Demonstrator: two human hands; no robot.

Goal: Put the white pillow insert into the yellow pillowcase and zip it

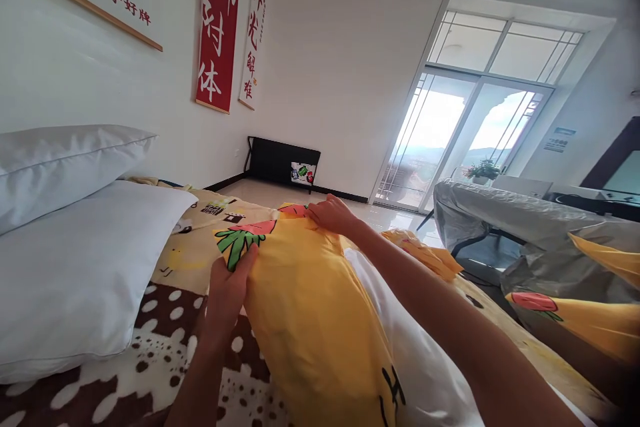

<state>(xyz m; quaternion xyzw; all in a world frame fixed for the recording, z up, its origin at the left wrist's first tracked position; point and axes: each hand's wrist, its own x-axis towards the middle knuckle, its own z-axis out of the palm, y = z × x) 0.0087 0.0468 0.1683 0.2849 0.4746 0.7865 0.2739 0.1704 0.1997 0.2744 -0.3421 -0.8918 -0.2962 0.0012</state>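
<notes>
A yellow pillowcase (310,307) printed with red fruit and green leaves lies over a white pillow (400,333), part of which shows along its right side. My left hand (229,283) grips the near left corner of the pillowcase, thumb on top beside the leaf print. At the far end of the cloth, my right hand (330,213) is closed on its edge, fingers bunched. How far the pillow reaches inside the case is hidden by the yellow cloth.
Two white pillows (90,267) are stacked at the left on a patterned blanket (165,307). More yellow cloth (425,253) lies at the bed's right edge. Yellow printed fabric (590,320) shows at far right, near a plastic-covered table (480,213). A black folded frame (280,163) stands by the wall.
</notes>
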